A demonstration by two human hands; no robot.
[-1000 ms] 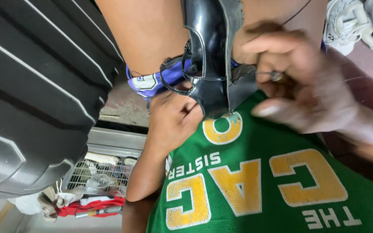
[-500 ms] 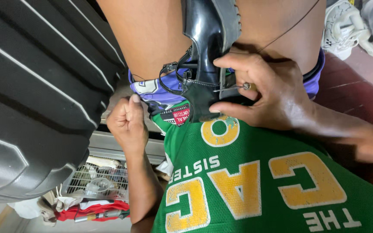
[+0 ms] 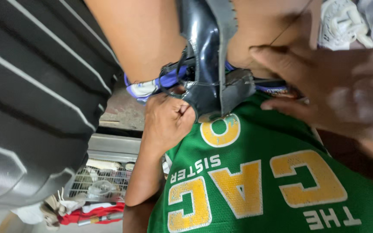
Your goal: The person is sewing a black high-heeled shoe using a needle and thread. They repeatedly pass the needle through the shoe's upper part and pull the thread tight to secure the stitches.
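Since the earlier frame our right hand has lifted off the work and hangs spread and empty, blurred, just above the green jersey with yellow lettering, while our left hand has come up against the shiny black leather piece with a grey lining. We see that leather clamped upright between our bare knees, a ribbed dark plastic case filling the left. Our left fist is closed at its lower edge, seemingly pinching a thin thread, though we cannot tell for sure. We judge a stitch is being drawn tight; next calls for a steady pull.
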